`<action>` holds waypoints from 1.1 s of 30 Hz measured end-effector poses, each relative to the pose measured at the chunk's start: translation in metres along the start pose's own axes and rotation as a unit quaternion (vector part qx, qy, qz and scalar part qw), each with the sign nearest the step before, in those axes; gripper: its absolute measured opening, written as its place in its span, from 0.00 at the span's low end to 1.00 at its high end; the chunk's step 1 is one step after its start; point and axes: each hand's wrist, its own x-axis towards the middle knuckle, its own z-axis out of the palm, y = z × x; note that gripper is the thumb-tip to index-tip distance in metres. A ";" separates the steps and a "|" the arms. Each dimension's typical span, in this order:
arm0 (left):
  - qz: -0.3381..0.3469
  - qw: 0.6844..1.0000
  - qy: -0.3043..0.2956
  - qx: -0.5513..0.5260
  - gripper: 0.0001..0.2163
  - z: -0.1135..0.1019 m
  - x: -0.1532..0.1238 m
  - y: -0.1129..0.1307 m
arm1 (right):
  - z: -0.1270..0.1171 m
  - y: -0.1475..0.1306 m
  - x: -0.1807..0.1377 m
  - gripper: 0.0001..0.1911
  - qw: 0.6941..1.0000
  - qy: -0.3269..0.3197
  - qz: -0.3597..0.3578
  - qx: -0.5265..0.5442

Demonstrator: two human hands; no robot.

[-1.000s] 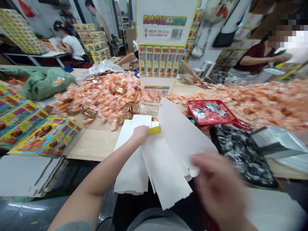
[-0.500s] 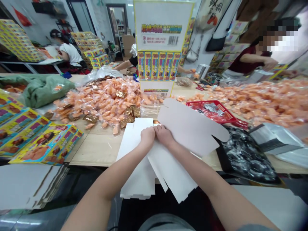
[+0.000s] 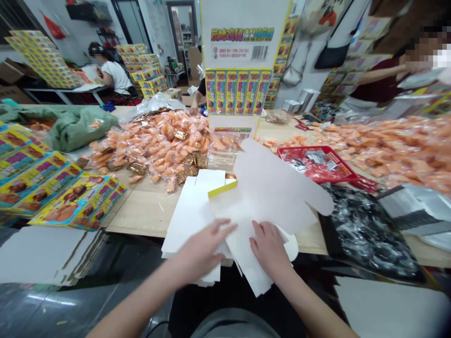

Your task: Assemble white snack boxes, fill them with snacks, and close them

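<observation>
A white cardboard box blank [image 3: 278, 188] lies on the table in front of me, its wide rounded flap angled to the right. A narrow yellow-edged flap [image 3: 222, 188] stands up at its far left end. My left hand [image 3: 204, 246], blurred by motion, is over the blank's near left side with fingers spread and nothing held. My right hand [image 3: 269, 246] lies on the blank's near part with its fingers stretched out. Beneath and left of the blank are more flat white cardboard pieces [image 3: 186, 206], their near ends past the table edge.
Wrapped orange pieces [image 3: 158, 145] are heaped ahead. A red basket [image 3: 317, 164] with small packets and a black tray [image 3: 369, 234] of clear-wrapped items stand right. Printed boxes [image 3: 77, 202] sit left; a tall carton stack [image 3: 243, 42] rises ahead. Co-workers sit behind.
Both hands have come back towards me from the blank's far end and moved apart. The yellow-edged flap, which the hands were covering, now shows standing up.
</observation>
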 end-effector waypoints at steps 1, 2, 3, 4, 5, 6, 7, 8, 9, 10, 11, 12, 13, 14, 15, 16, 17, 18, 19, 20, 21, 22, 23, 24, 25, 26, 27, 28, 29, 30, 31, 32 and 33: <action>0.006 0.999 -0.011 0.031 0.19 0.019 -0.008 0.006 | -0.003 0.004 -0.010 0.24 1.000 -0.015 0.007 0.023; 0.003 0.999 -0.015 0.050 0.12 0.037 -0.013 0.009 | -0.008 0.007 -0.017 0.24 0.998 -0.038 0.012 0.052; -0.013 0.998 0.011 0.066 0.09 0.052 -0.015 0.009 | -0.015 0.012 -0.021 0.26 0.993 -0.077 0.007 0.091; -0.041 0.995 0.053 0.079 0.10 0.063 -0.015 0.006 | -0.025 0.017 -0.023 0.26 0.981 -0.129 -0.007 0.143; -0.076 0.987 0.105 0.092 0.11 0.071 -0.013 0.001 | -0.038 0.024 -0.024 0.26 0.959 -0.196 -0.027 0.204; -0.113 0.975 0.157 0.107 0.11 0.077 -0.010 -0.005 | -0.052 0.033 -0.024 0.24 0.921 -0.278 -0.045 0.269; -0.146 0.961 0.197 0.127 0.10 0.080 -0.008 -0.012 | -0.066 0.043 -0.023 0.21 0.872 -0.363 -0.052 0.325; -0.166 0.949 0.222 0.151 0.09 0.081 -0.006 -0.019 | -0.078 0.052 -0.022 0.20 0.826 -0.429 -0.042 0.362; -0.163 0.943 0.226 0.180 0.09 0.081 -0.004 -0.024 | -0.088 0.061 -0.020 0.20 0.805 -0.462 -0.011 0.373; -0.138 0.945 0.213 0.207 0.11 0.080 -0.003 -0.028 | -0.093 0.067 -0.017 0.20 0.814 -0.454 0.034 0.361; -0.100 0.949 0.193 0.228 0.11 0.079 -0.004 -0.030 | -0.094 0.070 -0.013 0.22 0.847 -0.408 0.083 0.332; -0.052 0.954 0.167 0.245 0.12 0.076 -0.005 -0.030 | -0.090 0.069 -0.009 0.24 0.886 -0.329 0.128 0.302; -0.005 0.958 0.135 0.255 0.12 0.074 -0.007 -0.028 | -0.081 0.065 -0.003 0.26 0.913 -0.239 0.167 0.285; 0.032 0.961 0.102 0.257 0.14 0.072 -0.011 -0.024 | -0.070 0.058 0.002 0.27 0.920 -0.165 0.203 0.293; 0.050 0.963 0.075 0.254 0.20 0.072 -0.015 -0.019 | -0.058 0.048 0.007 0.27 0.906 -0.116 0.236 0.331; 0.052 0.965 0.058 0.252 0.30 0.073 -0.020 -0.014 | -0.046 0.038 0.011 0.29 0.875 -0.089 0.267 0.393; 0.046 0.965 0.049 0.253 0.41 0.076 -0.025 -0.009 | -0.037 0.029 0.014 0.31 0.832 -0.077 0.291 0.465; 0.033 0.965 0.052 0.257 0.50 0.082 -0.030 -0.005 | -0.030 0.021 0.015 0.32 0.786 -0.075 0.306 0.532; 0.015 0.963 0.071 0.260 0.53 0.088 -0.034 -0.002 | -0.027 0.016 0.014 0.32 0.747 -0.080 0.311 0.582; 0.003 0.960 0.101 0.261 0.51 0.095 -0.037 0.000 | -0.027 0.014 0.012 0.31 0.725 -0.087 0.307 0.610; 0.000 0.958 0.136 0.253 0.45 0.101 -0.039 0.001 | -0.030 0.016 0.009 0.31 0.723 -0.094 0.300 0.616; 0.001 0.958 0.172 0.231 0.37 0.105 -0.039 0.002 | -0.033 0.020 0.004 0.30 0.736 -0.100 0.292 0.603; 0.003 0.959 0.205 0.195 0.30 0.107 -0.039 0.001 | -0.037 0.026 0.000 0.29 0.756 -0.099 0.289 0.579; 0.000 0.962 0.228 0.147 0.24 0.107 -0.037 0.001 | -0.040 0.032 -0.005 0.28 0.773 -0.091 0.291 0.556; -0.008 0.966 0.241 0.096 0.18 0.104 -0.034 0.000 | -0.042 0.036 -0.009 0.27 0.783 -0.078 0.296 0.541; -0.024 0.967 0.247 0.050 0.14 0.099 -0.030 0.000 | -0.041 0.038 -0.013 0.26 0.787 -0.064 0.300 0.536; -0.046 0.966 0.254 0.013 0.12 0.094 -0.025 -0.001 | -0.037 0.037 -0.017 0.26 0.789 -0.048 0.297 0.536; -0.069 0.962 0.265 -0.011 0.11 0.089 -0.019 -0.001 | -0.031 0.033 -0.019 0.27 0.795 -0.029 0.286 0.533; -0.092 0.954 0.283 -0.025 0.10 0.085 -0.011 -0.001 | -0.024 0.026 -0.020 0.28 0.807 -0.007 0.270 0.525; -0.115 0.943 0.311 -0.031 0.10 0.082 -0.004 -0.001 | -0.015 0.017 -0.020 0.28 0.823 0.019 0.253 0.509; -0.136 0.927 0.348 -0.034 0.11 0.081 0.004 0.000 | -0.006 0.008 -0.018 0.27 0.837 0.052 0.243 0.489; -0.151 0.910 0.384 -0.032 0.14 0.082 0.011 0.000 | 0.001 0.000 -0.015 0.27 0.847 0.088 0.242 0.465; -0.161 0.898 0.410 -0.021 0.17 0.084 0.017 0.000 | 0.007 -0.006 -0.011 0.27 0.853 0.122 0.249 0.442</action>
